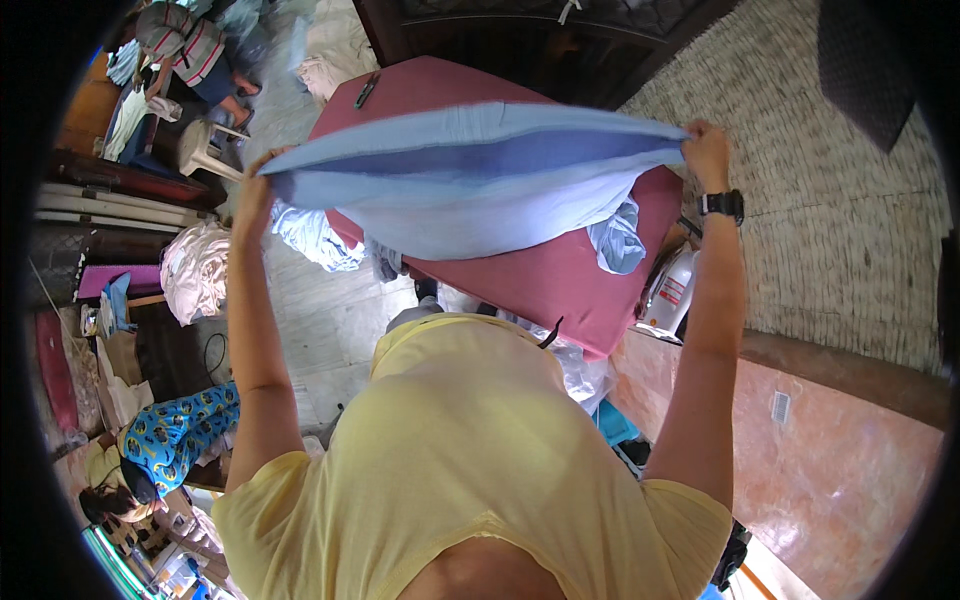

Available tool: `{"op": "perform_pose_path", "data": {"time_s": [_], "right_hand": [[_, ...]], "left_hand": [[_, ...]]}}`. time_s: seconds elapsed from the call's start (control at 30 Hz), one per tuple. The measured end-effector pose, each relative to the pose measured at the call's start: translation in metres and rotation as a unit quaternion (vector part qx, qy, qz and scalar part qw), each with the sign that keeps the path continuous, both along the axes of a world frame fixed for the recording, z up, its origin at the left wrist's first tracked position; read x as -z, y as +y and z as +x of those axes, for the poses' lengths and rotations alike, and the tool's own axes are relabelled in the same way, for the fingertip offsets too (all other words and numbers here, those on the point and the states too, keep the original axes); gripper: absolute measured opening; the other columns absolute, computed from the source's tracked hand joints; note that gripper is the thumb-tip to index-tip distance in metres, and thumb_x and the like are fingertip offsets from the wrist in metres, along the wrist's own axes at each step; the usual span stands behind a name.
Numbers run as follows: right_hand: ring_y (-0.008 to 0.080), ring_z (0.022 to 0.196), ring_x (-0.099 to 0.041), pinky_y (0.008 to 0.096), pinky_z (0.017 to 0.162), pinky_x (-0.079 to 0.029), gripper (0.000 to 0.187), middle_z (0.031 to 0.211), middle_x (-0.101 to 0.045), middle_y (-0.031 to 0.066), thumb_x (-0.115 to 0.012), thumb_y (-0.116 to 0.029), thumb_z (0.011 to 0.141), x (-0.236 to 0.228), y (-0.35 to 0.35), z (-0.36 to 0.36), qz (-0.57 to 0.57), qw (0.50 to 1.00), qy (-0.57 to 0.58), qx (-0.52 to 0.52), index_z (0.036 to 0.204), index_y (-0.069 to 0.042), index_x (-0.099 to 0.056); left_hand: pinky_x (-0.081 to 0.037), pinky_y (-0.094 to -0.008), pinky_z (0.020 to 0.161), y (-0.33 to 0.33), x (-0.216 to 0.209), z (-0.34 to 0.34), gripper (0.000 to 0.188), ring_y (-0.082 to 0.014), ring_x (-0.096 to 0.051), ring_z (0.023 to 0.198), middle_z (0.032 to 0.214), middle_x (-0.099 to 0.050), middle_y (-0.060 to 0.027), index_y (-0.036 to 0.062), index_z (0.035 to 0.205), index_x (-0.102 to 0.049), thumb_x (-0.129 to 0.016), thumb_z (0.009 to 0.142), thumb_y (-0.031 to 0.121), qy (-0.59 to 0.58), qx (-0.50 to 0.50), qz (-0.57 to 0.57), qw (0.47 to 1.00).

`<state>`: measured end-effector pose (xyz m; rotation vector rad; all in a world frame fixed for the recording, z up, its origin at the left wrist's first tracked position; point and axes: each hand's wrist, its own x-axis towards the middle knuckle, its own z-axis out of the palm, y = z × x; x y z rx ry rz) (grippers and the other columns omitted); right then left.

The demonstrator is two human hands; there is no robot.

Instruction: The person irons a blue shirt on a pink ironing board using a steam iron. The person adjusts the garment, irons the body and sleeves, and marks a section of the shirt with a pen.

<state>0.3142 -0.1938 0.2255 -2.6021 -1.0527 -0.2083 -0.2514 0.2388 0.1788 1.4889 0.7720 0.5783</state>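
Note:
A light blue garment [430,215] is stretched wide between my two hands above a table with a dark red cover [540,285]. Along its upper edge the cloth gapes, showing a darker blue band inside. My left hand [262,170] is closed on its left corner, out past the table's edge. At the opposite corner my right hand [708,155] pinches the cloth, with a black watch on that wrist. Bunched light blue cloth [617,240] hangs at the garment's right side. More crumpled pale blue cloth [318,238] shows below its left part; whether it joins the garment I cannot tell.
A small dark green tool [367,90] lies on the table's far left. Beside the table's right edge stands a white appliance [668,295]. Cream cloth bundles [195,272] and a plastic stool [205,150] are at left. Two other people work along the left side.

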Motion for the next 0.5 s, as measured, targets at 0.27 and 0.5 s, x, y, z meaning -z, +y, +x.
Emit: {"op": "perform_pose_path", "data": {"time_s": [0.27,0.5], "right_hand": [[0.0157,0.084,-0.065,0.0268,0.072,-0.056,0.035,0.103,-0.064,0.0079,-0.045,-0.005,0.09,0.016,-0.023,-0.052,0.295,0.773,0.561,-0.005,0.124,-0.003,-0.056],[0.0137,0.085,-0.064,0.0245,0.07,-0.055,0.028,0.103,-0.063,0.0078,-0.043,-0.01,0.093,-0.083,-0.055,-0.081,0.114,0.831,0.525,-0.143,0.116,-0.003,-0.057]], "left_hand": [[-0.054,-0.0336,0.083,-0.047,0.066,-0.034,0.047,-0.0211,-0.064,0.101,0.121,-0.063,-0.0101,-0.0012,0.118,-0.06,-0.047,0.075,-0.012,0.174,-0.015,0.178,0.968],[-0.05,-0.0289,0.072,-0.081,-0.026,-0.051,0.037,-0.011,-0.062,0.088,0.101,-0.066,-0.0024,0.006,0.117,-0.065,-0.046,0.086,0.002,0.191,-0.115,-0.098,0.97]]}}
